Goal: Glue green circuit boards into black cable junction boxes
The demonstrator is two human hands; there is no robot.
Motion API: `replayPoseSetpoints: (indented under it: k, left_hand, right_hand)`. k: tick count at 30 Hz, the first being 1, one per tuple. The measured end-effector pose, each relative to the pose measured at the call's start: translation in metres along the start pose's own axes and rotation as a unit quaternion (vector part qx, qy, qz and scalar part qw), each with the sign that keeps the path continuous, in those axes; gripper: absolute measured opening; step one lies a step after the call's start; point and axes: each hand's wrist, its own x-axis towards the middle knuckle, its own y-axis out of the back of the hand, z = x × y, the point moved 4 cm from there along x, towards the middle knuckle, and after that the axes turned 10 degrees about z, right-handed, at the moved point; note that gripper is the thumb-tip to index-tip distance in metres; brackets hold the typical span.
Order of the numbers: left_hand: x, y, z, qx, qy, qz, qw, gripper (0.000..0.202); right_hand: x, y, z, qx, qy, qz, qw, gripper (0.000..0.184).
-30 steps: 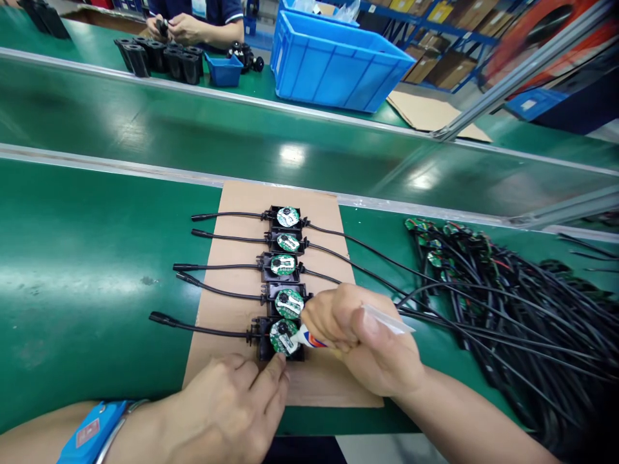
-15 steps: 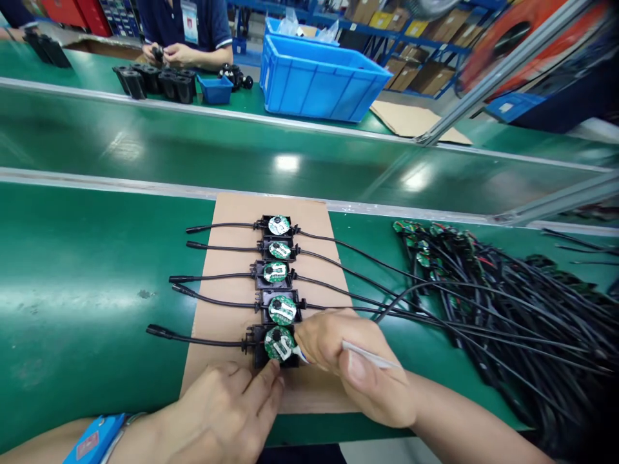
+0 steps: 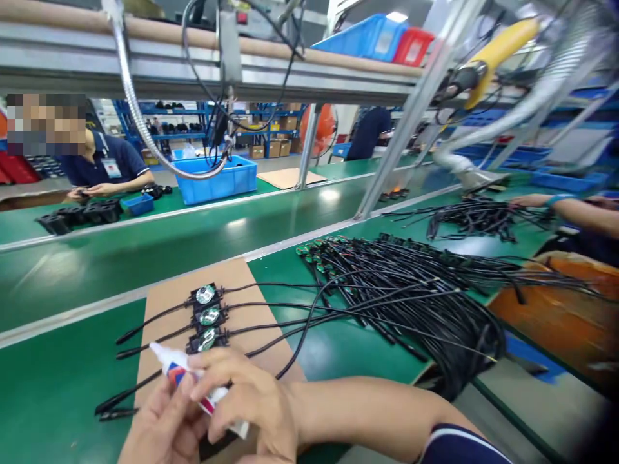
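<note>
A white glue tube (image 3: 169, 359) with blue, orange and red print is held above the near end of the cardboard sheet (image 3: 164, 296), its pointed nozzle toward the upper left. My left hand (image 3: 157, 422) pinches the tube from below. My right hand (image 3: 256, 396) has its fingers curled on the tube's upper side. Beyond the hands, several black housings with round green circuit boards (image 3: 209, 316) lie in a column on the cardboard, each with black cables (image 3: 261, 306) running out both sides. The nearest housings are hidden behind my hands.
A large pile of black cables (image 3: 411, 290) with green boards lies to the right. Past the metal rail stand a blue bin (image 3: 217, 183) and black parts (image 3: 80, 216), near a seated co-worker (image 3: 116, 161). Another person's arm (image 3: 565, 200) reaches in at far right. A metal post (image 3: 396, 135) rises behind the cable pile.
My view has swung up and to the right. The glue tube has lifted off the nearest circuit board, and my left hand has left the housing and now grips the tube too.
</note>
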Motion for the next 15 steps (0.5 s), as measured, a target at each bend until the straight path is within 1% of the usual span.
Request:
replayPoseSetpoints:
  k: [1, 3, 4, 6, 8, 9, 10, 12, 13, 15]
  left_hand:
    - [0.008, -0.004, 0.002, -0.035, 0.043, 0.024, 0.998, 0.042]
    - [0.025, -0.015, 0.009, -0.066, 0.086, 0.05, 0.993, 0.046]
    - [0.034, -0.022, 0.014, -0.069, 0.089, 0.058, 0.992, 0.049]
    - [0.054, -0.035, 0.022, -0.066, 0.069, 0.065, 0.993, 0.054]
    - [0.069, -0.048, 0.026, -0.06, 0.04, 0.049, 0.996, 0.055]
    - [0.074, -0.051, 0.025, -0.049, 0.032, 0.035, 0.998, 0.054]
    - [0.077, -0.052, 0.024, -0.031, 0.025, 0.025, 0.999, 0.053]
    - [0.077, -0.044, 0.019, 0.03, 0.001, 0.011, 0.999, 0.048]
    - [0.073, -0.036, 0.017, 0.07, -0.021, 0.002, 0.997, 0.043]
    - [0.059, -0.015, 0.017, 0.163, -0.081, -0.016, 0.983, 0.03]
  right_hand:
    - [0.003, 0.004, 0.0, -0.046, -0.01, 0.021, 0.999, 0.032]
    - [0.008, 0.01, 0.003, -0.169, -0.035, 0.04, 0.984, 0.031]
    - [0.011, 0.011, 0.009, -0.236, -0.043, 0.031, 0.97, 0.031]
    - [0.019, 0.014, 0.028, -0.349, -0.057, -0.017, 0.935, 0.029]
    - [0.029, 0.025, 0.056, -0.412, -0.093, -0.061, 0.904, 0.026]
    - [0.036, 0.035, 0.072, -0.429, -0.118, -0.063, 0.894, 0.026]
    - [0.043, 0.048, 0.088, -0.438, -0.142, -0.053, 0.886, 0.026]
    - [0.057, 0.077, 0.115, -0.45, -0.174, -0.017, 0.876, 0.025]
    - [0.062, 0.092, 0.127, -0.457, -0.19, 0.002, 0.869, 0.022]
    - [0.068, 0.117, 0.145, -0.46, -0.209, 0.023, 0.862, 0.026]
